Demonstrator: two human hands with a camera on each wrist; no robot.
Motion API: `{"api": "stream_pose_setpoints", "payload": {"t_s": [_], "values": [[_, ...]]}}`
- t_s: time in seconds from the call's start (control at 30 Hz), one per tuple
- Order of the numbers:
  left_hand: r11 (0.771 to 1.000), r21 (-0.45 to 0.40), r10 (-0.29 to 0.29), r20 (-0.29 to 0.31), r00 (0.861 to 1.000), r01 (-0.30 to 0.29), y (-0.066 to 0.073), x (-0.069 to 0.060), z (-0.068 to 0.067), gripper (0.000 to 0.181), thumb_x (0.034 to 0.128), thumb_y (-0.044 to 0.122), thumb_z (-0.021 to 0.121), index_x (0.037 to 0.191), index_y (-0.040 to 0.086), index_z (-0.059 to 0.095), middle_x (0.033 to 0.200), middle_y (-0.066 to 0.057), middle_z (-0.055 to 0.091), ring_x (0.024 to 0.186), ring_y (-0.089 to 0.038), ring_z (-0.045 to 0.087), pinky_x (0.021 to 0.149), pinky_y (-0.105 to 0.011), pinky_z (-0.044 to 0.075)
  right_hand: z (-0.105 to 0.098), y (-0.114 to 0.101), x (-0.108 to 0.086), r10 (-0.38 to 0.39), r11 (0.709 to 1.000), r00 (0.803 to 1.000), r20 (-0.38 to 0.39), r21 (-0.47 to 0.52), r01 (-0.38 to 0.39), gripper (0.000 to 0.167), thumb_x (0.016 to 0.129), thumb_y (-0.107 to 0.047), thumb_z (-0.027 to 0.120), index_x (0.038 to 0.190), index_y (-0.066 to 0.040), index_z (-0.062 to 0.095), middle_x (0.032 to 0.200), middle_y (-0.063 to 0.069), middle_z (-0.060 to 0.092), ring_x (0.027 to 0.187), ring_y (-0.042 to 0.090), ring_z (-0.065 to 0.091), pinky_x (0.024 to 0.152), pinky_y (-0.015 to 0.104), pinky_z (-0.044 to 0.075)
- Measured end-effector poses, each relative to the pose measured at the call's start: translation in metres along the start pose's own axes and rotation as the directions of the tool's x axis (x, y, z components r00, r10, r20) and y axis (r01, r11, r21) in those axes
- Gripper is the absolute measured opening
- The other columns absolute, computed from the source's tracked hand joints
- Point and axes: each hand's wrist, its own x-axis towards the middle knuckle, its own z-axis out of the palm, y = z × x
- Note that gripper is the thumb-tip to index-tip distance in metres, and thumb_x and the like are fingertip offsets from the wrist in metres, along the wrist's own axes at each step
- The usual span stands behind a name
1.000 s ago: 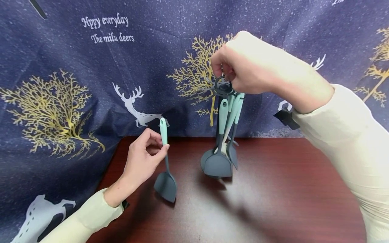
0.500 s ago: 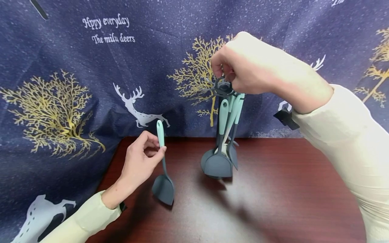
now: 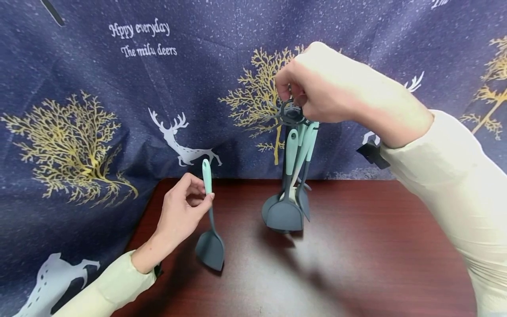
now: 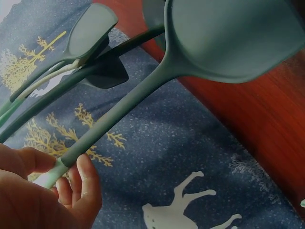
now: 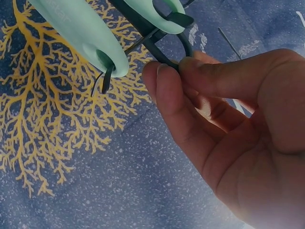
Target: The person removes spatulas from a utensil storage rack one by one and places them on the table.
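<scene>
Backdrop cloth [image 3: 91, 79]: dark blue, wrinkled; carries yellow trees [image 3: 90, 164], white deer [image 3: 190, 153] and white lettering [image 3: 139, 29].
Counter [image 3: 364, 246]: dark red-brown wood grain, glossy; pale glare near centre, shadows across the front.
Rack [image 3: 291, 115]: black, over the rear half of the counter; base contact hidden.
Hanging utensils [image 3: 285, 216]: mint handles, grey heads down.
Spatula [image 3: 211, 219]: left of the rack, near-upright, blade down; counter contact cannot be determined.
Right grip [image 3: 318, 83]: fingertips pinch the rack's top loop [image 5: 159, 56].
Left grip [image 3: 181, 206]: thumb and fingers pinch the spatula handle's lower end.
</scene>
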Motion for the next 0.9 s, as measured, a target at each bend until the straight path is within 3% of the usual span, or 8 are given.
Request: {"api": "stream_pose_setpoints", "payload": {"t_s": [0.9], "values": [[0.993,0.109,-0.037,-0.002,0.999,0.037,-0.016,-0.007,-0.014,0.028,0.0878,-0.005,0.080,0.104,0.008,0.062,0.095,-0.004,0.068,0.080,-0.009,0.069,0.069,-0.018,0.059,0.001,0.000,0.000,-0.005,1.000,1.000,-0.009,0.000,0.005,0.044,0.064,0.017,0.051,0.089,-0.013,0.071,0.071,0.002,0.065,0.075,0.026,0.062,0.071,0.044,0.048]]}}
